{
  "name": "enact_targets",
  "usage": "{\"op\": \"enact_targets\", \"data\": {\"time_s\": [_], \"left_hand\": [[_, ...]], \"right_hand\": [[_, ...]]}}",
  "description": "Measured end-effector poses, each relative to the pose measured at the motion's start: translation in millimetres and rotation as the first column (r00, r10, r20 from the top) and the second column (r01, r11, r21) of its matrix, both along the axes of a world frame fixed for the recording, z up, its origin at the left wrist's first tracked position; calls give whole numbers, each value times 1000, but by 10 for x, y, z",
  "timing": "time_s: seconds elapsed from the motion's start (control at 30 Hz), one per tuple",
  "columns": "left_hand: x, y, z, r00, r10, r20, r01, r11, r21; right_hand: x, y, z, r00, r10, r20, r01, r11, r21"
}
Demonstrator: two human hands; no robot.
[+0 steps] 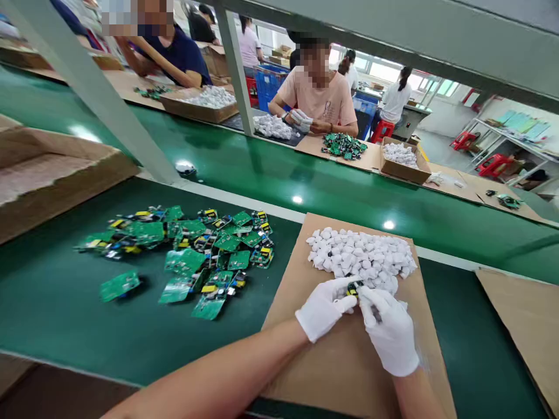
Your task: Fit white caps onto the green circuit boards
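Note:
Both my hands wear white gloves and meet over a flat cardboard sheet [332,355]. Between the fingertips of my left hand [328,305] is a small circuit board [353,288] with yellow and black parts. My right hand [391,329] has its fingers closed at the board's right side; whether it pinches the board or a small white piece is hidden. Just beyond the hands lies a heap of small white pieces [362,253]. Left of the cardboard, green circuit boards [187,262] with yellow components are piled loosely, one board [120,285] lying apart.
An empty-looking cardboard box [65,180] stands at the far left. A slanted metal post [109,93] rises from the bench edge. Beyond runs a green conveyor [271,169]; across it a person [318,105] works beside boards and a box of white pieces [404,163]. More cardboard [524,326] lies right.

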State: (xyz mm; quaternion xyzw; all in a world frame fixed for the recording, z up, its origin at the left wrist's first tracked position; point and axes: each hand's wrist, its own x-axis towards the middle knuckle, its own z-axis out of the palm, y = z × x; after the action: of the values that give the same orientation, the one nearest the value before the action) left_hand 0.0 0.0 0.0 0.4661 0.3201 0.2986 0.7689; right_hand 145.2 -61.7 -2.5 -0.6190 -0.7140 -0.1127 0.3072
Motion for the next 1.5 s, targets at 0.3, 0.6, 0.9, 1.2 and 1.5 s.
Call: {"op": "enact_targets", "data": {"time_s": [0.3,0.6,0.9,1.2,1.5], "left_hand": [[-8,16,45,982,-70,175,104,976,-191],[56,-37,29,991,-37,128,60,982,-181],[-2,-32,140,997,-29,71,42,981,-189],[-21,-51,154,975,-144,167,166,978,-123],[2,-17,94,972,-110,206,159,959,-236]], "right_hand": [[-29,0,12,955,31,-296,-62,993,-98],[-78,21,-52,999,35,-29,-32,995,97],[-112,7,36,774,7,-633,-160,969,-186],[-173,10,79,713,-105,-694,-236,895,-378],[-46,10,20,948,94,-305,-115,992,-50]]}}
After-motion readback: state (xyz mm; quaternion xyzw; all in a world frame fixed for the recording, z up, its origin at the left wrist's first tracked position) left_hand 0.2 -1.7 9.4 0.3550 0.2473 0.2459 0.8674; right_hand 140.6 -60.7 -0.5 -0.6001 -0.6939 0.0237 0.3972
